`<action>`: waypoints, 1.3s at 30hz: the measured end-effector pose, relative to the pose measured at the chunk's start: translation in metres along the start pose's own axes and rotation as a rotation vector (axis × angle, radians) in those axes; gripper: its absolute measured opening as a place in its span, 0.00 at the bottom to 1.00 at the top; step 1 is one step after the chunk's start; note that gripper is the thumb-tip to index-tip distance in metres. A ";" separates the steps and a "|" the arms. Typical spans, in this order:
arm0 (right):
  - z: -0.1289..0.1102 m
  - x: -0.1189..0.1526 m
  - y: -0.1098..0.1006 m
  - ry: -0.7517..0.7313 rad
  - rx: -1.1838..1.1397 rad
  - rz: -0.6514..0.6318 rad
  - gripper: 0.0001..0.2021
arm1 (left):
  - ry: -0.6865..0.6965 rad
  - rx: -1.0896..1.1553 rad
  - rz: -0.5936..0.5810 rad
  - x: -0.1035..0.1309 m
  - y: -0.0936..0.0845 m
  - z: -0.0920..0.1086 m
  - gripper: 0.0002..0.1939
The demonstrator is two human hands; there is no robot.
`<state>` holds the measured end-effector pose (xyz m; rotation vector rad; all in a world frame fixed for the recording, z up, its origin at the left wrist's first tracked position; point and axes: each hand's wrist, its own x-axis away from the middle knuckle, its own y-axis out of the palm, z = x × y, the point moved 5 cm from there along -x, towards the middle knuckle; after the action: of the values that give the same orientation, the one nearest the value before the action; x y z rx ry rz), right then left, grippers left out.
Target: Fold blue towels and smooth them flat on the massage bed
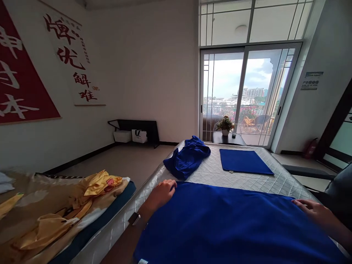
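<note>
A large blue cloth [233, 227] lies spread over the near part of the white quilted mattress [211, 170]. My left hand [162, 191], with a watch on its wrist, pinches the cloth's far left corner. At the far right corner, my right hand [312, 209] has its fingers closed on the cloth's edge. Farther back on the mattress are a crumpled blue cloth [188, 156] at the left and a flat, folded blue cloth [245, 161] at the right.
To the left stands another bed [62, 220] with yellow and brown fabric on it. A small table [229, 139] with a potted plant [225, 125] is beyond the mattress, by the sliding glass door. A dark bench [308, 171] is at the right.
</note>
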<state>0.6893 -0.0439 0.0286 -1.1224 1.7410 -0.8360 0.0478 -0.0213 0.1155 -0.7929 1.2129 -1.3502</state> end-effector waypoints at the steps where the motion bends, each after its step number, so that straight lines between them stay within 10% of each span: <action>1: -0.001 -0.012 0.013 -0.022 -0.039 -0.042 0.26 | 0.004 -0.002 -0.003 -0.015 0.008 0.000 0.15; 11: 0.016 -0.009 0.076 -0.022 0.079 -0.038 0.35 | 0.014 0.001 0.097 -0.033 0.078 -0.039 0.22; 26: 0.042 -0.014 0.080 0.097 0.083 -0.107 0.39 | -0.065 -0.151 0.090 -0.032 0.065 -0.035 0.23; 39: 0.015 -0.022 0.059 0.095 0.142 -0.060 0.36 | -0.090 -0.065 0.041 -0.023 0.080 -0.038 0.25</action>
<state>0.6878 -0.0033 -0.0214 -1.0592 1.7031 -1.0475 0.0383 0.0193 0.0336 -0.8610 1.2009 -1.2344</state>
